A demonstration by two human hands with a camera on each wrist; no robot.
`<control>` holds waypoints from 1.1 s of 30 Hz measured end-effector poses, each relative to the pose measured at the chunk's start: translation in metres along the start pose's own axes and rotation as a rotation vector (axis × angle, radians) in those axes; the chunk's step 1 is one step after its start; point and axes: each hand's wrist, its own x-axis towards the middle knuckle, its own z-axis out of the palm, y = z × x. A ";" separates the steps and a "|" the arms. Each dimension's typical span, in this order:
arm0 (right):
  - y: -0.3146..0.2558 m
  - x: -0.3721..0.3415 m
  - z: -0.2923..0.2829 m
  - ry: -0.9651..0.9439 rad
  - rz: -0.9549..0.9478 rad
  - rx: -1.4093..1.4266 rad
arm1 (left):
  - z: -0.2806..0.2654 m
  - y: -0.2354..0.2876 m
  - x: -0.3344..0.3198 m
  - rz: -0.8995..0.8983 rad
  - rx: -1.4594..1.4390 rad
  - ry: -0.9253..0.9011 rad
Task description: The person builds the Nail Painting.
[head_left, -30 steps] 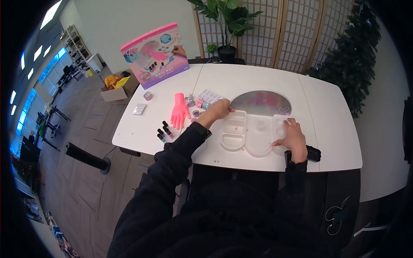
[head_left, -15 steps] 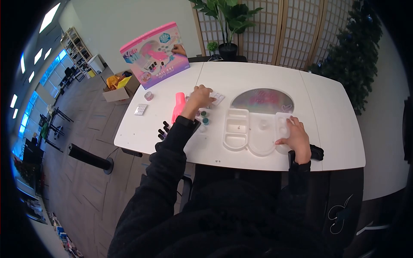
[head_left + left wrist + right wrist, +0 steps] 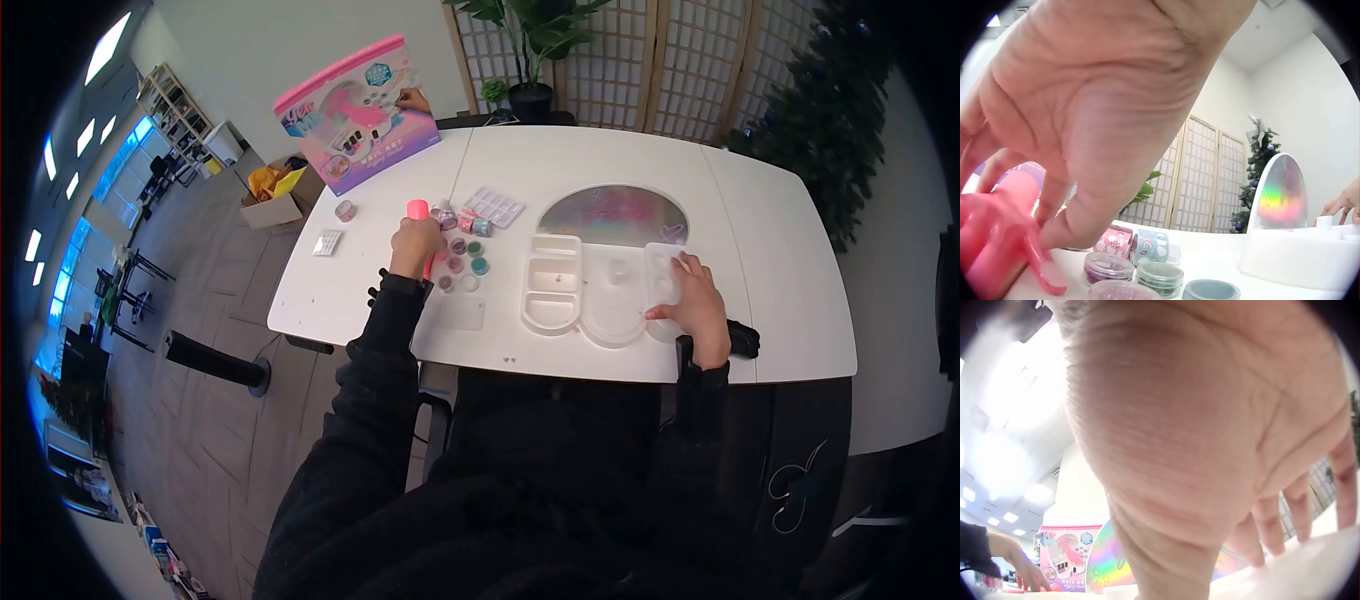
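Observation:
In the head view my left hand (image 3: 418,248) is over the pink model hand (image 3: 417,209), covering most of it. The left wrist view shows my fingers and thumb around the pink model hand (image 3: 997,244), which lies palm or back up, I cannot tell. My right hand (image 3: 698,310) rests on the right part of the white tray (image 3: 612,328), fingers spread and fairly straight, thumb at its edge. Small glitter pots (image 3: 480,266) stand just right of my left hand. An iridescent mirror panel (image 3: 612,214) stands at the tray's back.
Behind the pots are two patterned tape rolls (image 3: 474,224) and a clear compartment case (image 3: 494,206). The pink product box (image 3: 362,120) stands at the back left. A small white packet (image 3: 326,242) and a lone pot (image 3: 345,211) lie left; a clear sheet (image 3: 461,314) lies in front.
My left hand has moved left from the tray, past the compartment case, to the pink model hand. My right hand has stayed at the tray's right part.

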 end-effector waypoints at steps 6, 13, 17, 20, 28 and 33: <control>-0.010 -0.004 -0.008 -0.003 0.017 0.037 | -0.011 0.015 -0.013 -0.101 0.049 -0.098; -0.012 -0.004 -0.001 0.000 0.000 0.055 | -0.013 0.019 -0.024 -0.112 -0.011 0.136; -0.013 0.000 0.008 0.068 -0.028 -0.027 | -0.044 0.038 -0.060 -0.033 0.001 0.329; -0.015 -0.003 0.007 0.087 -0.034 -0.016 | -0.078 0.064 -0.099 0.336 -0.254 0.377; -0.025 -0.003 0.011 0.084 -0.056 -0.030 | -0.034 0.171 -0.153 0.871 -0.581 -0.048; -0.026 -0.004 0.008 0.044 -0.056 -0.002 | -0.006 0.192 -0.134 0.785 -0.550 -0.114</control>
